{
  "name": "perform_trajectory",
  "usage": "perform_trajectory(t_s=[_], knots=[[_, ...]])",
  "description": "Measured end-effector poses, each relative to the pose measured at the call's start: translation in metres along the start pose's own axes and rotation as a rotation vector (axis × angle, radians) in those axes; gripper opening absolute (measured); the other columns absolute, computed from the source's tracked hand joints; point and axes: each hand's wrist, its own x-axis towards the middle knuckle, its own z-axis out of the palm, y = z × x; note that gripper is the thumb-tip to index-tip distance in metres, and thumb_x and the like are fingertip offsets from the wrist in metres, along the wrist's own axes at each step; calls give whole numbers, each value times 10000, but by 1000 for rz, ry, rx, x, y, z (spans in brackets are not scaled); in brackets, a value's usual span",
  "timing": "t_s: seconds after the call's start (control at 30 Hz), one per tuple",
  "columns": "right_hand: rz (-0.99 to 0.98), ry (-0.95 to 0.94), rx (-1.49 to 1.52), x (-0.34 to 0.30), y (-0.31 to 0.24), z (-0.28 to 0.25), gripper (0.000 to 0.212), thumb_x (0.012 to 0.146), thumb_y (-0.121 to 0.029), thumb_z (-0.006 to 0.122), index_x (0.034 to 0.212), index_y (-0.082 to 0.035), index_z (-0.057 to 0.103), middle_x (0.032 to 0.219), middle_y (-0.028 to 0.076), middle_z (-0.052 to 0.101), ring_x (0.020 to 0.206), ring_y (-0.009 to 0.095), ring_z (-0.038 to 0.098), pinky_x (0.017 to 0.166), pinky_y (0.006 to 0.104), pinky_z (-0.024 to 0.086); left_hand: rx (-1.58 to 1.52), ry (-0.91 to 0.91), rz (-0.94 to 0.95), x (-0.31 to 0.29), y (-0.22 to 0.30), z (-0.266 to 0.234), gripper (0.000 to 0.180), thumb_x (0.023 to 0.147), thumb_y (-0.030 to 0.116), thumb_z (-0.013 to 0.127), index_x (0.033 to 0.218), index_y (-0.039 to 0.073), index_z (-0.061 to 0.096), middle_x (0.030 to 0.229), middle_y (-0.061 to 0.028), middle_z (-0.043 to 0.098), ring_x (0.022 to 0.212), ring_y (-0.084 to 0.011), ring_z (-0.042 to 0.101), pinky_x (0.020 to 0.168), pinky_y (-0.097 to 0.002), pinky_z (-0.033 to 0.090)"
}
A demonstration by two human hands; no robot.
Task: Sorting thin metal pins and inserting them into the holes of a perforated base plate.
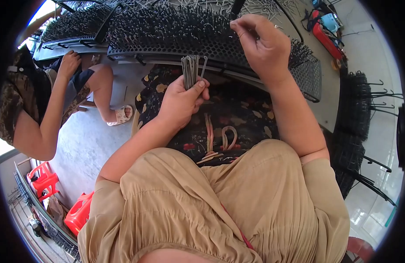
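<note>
My left hand [179,103] is closed around an upright bundle of thin grey metal rods [190,72] with small bent ends. One rod leans apart from the others, beside the thumb. Raised to the right, my right hand [268,49] has thumb and forefinger pinched together at the edge of a mass of black metal hooks [167,28]; whatever is between the fingertips is too small to make out. The hooks stand densely on a black perforated rack [180,56] in front of me. Dark flowered cloth [250,114] lies below my hands, with a loop of tan cord [229,138] on it.
At left another person sits by the rack, a hand [70,61] near its edge. Red plastic stools [44,179] stand at lower left. Loose grey rods [272,8] lie behind the rack. More black hooks [355,105] hang at right, some sticking out. A red object [327,41] lies upper right.
</note>
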Motion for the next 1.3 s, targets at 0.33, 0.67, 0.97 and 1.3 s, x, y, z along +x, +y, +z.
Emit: perform_trajectory(t_s=[0.33, 0.67, 0.97, 1.3], knots=[[-71, -222, -110, -4, 11, 10, 150, 702, -34, 751, 826, -70, 674, 835, 80, 683, 822, 274, 663, 744, 366, 531, 100, 49, -41, 1, -1, -2, 52, 939, 107, 553, 971, 70, 570, 695, -26, 562, 490, -72, 430, 407, -211, 312], [-1, -197, -11, -22, -20, -3, 149, 745, -5, 724, 876, -26, 657, 851, 76, 680, 774, 243, 646, 737, 345, 522, 24, -79, 13, -9, 6, 5, 98, 966, 103, 510, 1028, 53, 567, 766, -40, 566, 580, -76, 440, 468, -209, 329], [936, -608, 755, -47, -29, 1, 134, 882, -17, 639, 993, 59, 638, 880, 72, 680, 797, 120, 643, 721, 255, 522, -102, -134, 77, -5, 2, 8, 91, 961, 105, 541, 1041, 71, 569, 770, -50, 586, 565, -69, 442, 463, -205, 331], [1017, -441, 944, -54, -28, 2, 62, 894, -33, 633, 922, 19, 650, 815, 40, 661, 711, 90, 598, 652, 244, 495, 21, -134, 81, -4, 3, 13, 106, 976, 120, 518, 1059, 80, 571, 774, -30, 612, 554, -53, 438, 462, -195, 327]])
